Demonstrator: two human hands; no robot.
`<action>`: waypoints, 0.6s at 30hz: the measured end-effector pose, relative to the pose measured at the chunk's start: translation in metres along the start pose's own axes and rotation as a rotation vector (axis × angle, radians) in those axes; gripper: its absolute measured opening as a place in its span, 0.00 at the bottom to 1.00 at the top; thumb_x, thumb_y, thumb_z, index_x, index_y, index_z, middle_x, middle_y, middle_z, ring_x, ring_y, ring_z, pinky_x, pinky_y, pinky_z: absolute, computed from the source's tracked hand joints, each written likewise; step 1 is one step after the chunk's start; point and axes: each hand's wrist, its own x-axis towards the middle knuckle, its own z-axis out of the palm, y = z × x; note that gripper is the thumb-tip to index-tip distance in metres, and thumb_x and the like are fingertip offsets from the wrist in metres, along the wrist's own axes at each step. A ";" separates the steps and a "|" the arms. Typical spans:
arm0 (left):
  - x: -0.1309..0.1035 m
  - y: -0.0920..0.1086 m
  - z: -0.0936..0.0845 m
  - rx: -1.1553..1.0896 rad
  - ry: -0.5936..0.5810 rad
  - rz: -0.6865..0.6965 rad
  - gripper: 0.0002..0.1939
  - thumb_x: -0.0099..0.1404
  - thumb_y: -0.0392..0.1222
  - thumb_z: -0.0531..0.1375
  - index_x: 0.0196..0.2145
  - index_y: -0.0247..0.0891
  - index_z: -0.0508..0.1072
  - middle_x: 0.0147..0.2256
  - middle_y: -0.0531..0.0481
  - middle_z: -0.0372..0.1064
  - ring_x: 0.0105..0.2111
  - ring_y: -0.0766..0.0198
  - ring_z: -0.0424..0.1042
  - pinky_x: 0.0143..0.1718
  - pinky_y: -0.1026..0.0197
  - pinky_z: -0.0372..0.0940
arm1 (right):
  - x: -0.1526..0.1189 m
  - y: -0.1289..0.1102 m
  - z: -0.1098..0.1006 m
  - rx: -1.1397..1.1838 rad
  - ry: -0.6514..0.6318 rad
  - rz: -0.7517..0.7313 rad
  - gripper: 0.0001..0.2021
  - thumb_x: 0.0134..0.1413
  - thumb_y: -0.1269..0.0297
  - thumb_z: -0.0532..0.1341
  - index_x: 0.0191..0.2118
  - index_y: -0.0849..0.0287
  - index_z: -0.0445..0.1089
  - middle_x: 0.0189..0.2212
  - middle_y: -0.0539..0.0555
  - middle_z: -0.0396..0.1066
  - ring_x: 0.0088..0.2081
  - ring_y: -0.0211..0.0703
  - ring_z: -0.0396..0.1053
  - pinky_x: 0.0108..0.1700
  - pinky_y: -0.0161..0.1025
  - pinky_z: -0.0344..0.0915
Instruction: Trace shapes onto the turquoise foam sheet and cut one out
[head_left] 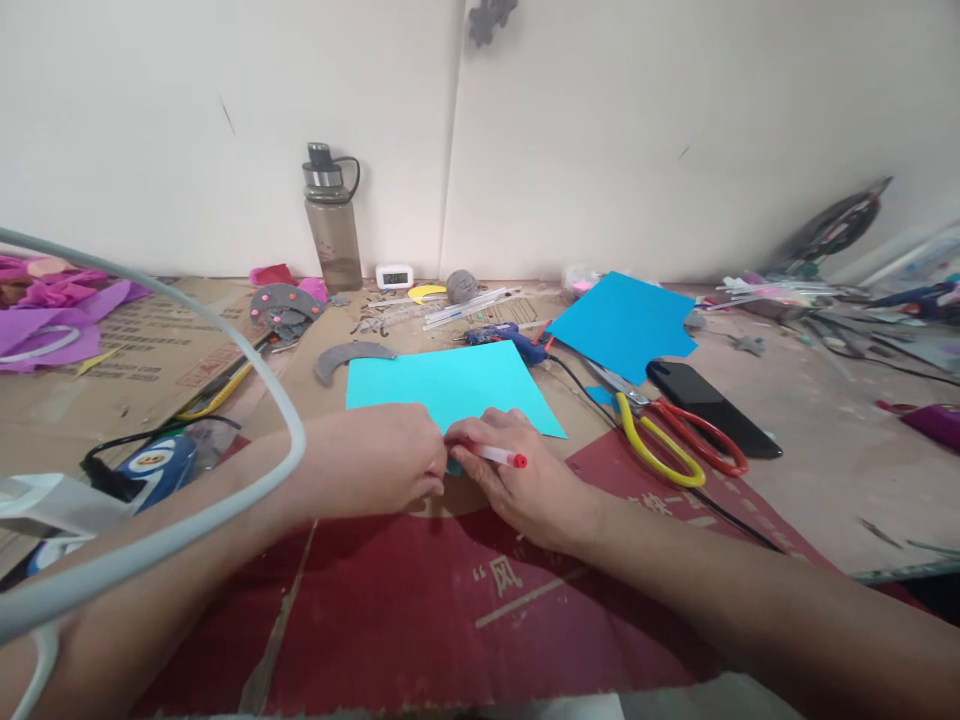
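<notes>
My right hand (517,470) is closed around a pen (499,455) with a white barrel and a red end, which points to the right. Right beside it, my left hand (397,455) is closed with its fingers curled under. What it holds, if anything, is hidden. A small teal bit (454,467) shows between the two hands. Just behind them lies a turquoise paper sheet (457,380), its near edge covered by the hands. A grey crescent-shaped piece (349,355) touches the sheet's far left corner.
Scissors (675,440) with yellow and red handles, a phone (712,410) and a blue sheet (626,320) lie to the right. A glue gun (517,340) sits behind the turquoise sheet. A bottle (332,225) and small clock (394,277) stand near the wall. A white cable (277,390) arches across the left.
</notes>
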 end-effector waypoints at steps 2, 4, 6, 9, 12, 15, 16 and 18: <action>0.000 0.004 0.008 0.032 0.060 -0.018 0.14 0.64 0.40 0.53 0.26 0.37 0.76 0.27 0.44 0.74 0.23 0.59 0.68 0.21 0.61 0.52 | 0.000 0.000 0.000 0.006 -0.003 -0.008 0.15 0.67 0.62 0.45 0.43 0.58 0.67 0.36 0.54 0.72 0.37 0.43 0.63 0.39 0.41 0.52; 0.000 0.005 0.016 0.013 0.101 0.008 0.14 0.64 0.40 0.53 0.26 0.36 0.74 0.26 0.43 0.73 0.25 0.57 0.70 0.24 0.60 0.56 | 0.000 0.001 0.000 0.029 0.003 -0.015 0.14 0.67 0.62 0.46 0.43 0.58 0.67 0.38 0.54 0.73 0.37 0.43 0.63 0.40 0.41 0.53; -0.001 0.005 0.022 0.025 0.127 0.027 0.13 0.64 0.38 0.52 0.26 0.37 0.73 0.26 0.43 0.72 0.26 0.56 0.70 0.24 0.59 0.57 | 0.001 0.004 0.002 0.081 0.032 -0.014 0.13 0.67 0.62 0.47 0.43 0.57 0.68 0.39 0.53 0.73 0.39 0.43 0.64 0.42 0.42 0.54; -0.004 0.005 0.025 0.046 0.133 0.077 0.12 0.62 0.37 0.52 0.25 0.38 0.73 0.25 0.44 0.71 0.24 0.56 0.70 0.24 0.58 0.57 | 0.001 0.008 0.003 0.230 0.138 0.007 0.13 0.66 0.62 0.47 0.43 0.57 0.68 0.39 0.52 0.73 0.43 0.43 0.66 0.46 0.42 0.56; -0.005 0.004 0.024 0.023 0.127 0.124 0.11 0.61 0.37 0.53 0.26 0.39 0.74 0.24 0.45 0.71 0.26 0.56 0.70 0.27 0.58 0.60 | 0.004 0.009 -0.001 0.400 0.245 0.022 0.13 0.66 0.63 0.49 0.44 0.59 0.68 0.38 0.53 0.73 0.44 0.41 0.67 0.47 0.39 0.60; -0.006 0.003 0.024 -0.027 0.121 0.129 0.11 0.61 0.37 0.53 0.25 0.39 0.73 0.25 0.45 0.71 0.28 0.57 0.71 0.30 0.57 0.62 | 0.010 0.007 -0.008 0.513 0.265 0.054 0.12 0.65 0.65 0.50 0.43 0.60 0.70 0.41 0.55 0.72 0.45 0.39 0.67 0.47 0.37 0.61; -0.007 0.003 0.024 -0.043 0.121 0.127 0.11 0.61 0.37 0.53 0.25 0.39 0.73 0.26 0.45 0.71 0.28 0.57 0.71 0.31 0.57 0.63 | 0.013 0.006 -0.010 0.536 0.256 0.073 0.12 0.64 0.65 0.51 0.41 0.61 0.71 0.41 0.55 0.72 0.45 0.39 0.68 0.47 0.37 0.62; -0.008 0.003 0.025 -0.068 0.121 0.124 0.09 0.60 0.37 0.54 0.26 0.39 0.73 0.27 0.45 0.72 0.29 0.57 0.71 0.34 0.57 0.63 | 0.020 0.003 -0.012 0.569 0.216 0.101 0.12 0.63 0.66 0.51 0.37 0.60 0.71 0.39 0.54 0.73 0.44 0.39 0.68 0.46 0.36 0.62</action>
